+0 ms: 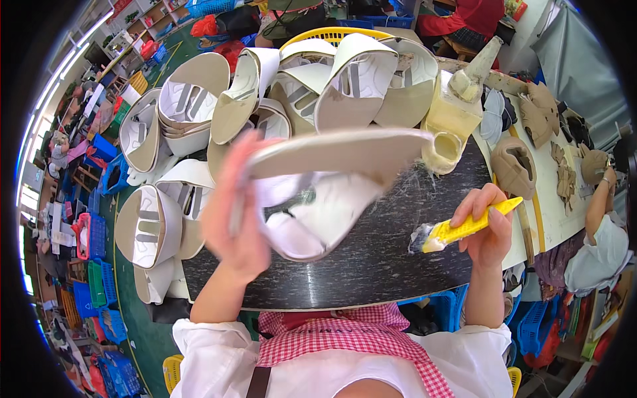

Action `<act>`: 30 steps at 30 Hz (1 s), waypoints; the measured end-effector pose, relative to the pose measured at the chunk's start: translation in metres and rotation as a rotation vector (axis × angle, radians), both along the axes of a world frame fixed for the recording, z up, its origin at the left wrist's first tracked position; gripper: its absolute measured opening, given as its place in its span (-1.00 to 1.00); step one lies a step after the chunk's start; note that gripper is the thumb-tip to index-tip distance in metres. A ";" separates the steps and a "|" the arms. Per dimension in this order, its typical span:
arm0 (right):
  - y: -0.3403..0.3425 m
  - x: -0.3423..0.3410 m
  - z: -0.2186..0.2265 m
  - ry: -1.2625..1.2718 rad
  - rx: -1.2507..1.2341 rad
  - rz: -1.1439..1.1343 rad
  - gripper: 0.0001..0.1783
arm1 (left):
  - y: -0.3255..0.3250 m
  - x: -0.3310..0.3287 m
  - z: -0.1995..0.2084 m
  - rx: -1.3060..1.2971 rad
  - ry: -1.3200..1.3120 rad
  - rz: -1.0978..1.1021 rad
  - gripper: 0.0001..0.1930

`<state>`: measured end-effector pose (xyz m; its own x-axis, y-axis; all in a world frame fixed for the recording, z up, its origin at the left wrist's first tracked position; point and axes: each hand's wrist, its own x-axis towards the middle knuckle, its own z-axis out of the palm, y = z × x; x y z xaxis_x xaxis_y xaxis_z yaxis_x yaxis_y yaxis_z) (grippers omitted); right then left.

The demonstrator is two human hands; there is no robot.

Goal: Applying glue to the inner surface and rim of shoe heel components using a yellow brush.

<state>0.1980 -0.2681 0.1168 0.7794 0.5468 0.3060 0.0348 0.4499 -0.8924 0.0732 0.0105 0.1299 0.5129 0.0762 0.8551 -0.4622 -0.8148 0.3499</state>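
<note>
My left hand [233,212] grips the edge of a curved beige-and-white cap-like shell [325,159], blurred by motion and tilted above the black tabletop [345,278]. Its hollow white inside faces me, with the beige panel across its top. My right hand [486,222] is closed around a yellow-handled brush [468,227]. Whitish paste coats the brush's tip, which points left, apart from the shell. Behind it stands a cream glue container [454,109] with a cone-shaped spout and a round opening, smeared with dried residue.
Several similar shells [358,79] are piled along the table's far and left sides, some nested. On a pale table to the right lie beige fabric pieces [514,166], where another person's arm [600,199] reaches in. Blue baskets [98,239] line the green floor at left.
</note>
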 end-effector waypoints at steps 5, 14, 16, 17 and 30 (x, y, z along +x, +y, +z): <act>0.014 -0.002 -0.010 -0.016 0.050 -0.020 -0.78 | -0.014 0.001 -0.008 -0.219 0.062 0.053 -0.57; 0.074 0.005 -0.074 -0.139 -0.601 -0.046 -0.78 | -0.031 0.025 -0.064 -0.530 0.403 -0.297 -0.32; 0.085 0.004 -0.074 -0.496 -0.580 -0.178 -0.82 | -0.028 0.021 -0.049 -0.608 0.608 -0.349 -0.25; 0.086 0.001 -0.067 0.008 -0.545 0.013 -0.83 | -0.022 0.026 -0.049 -0.612 0.611 -0.346 -0.25; 0.084 -0.016 -0.078 -0.297 -0.678 0.227 -0.81 | -0.009 0.044 -0.030 -0.284 0.921 -0.262 -0.32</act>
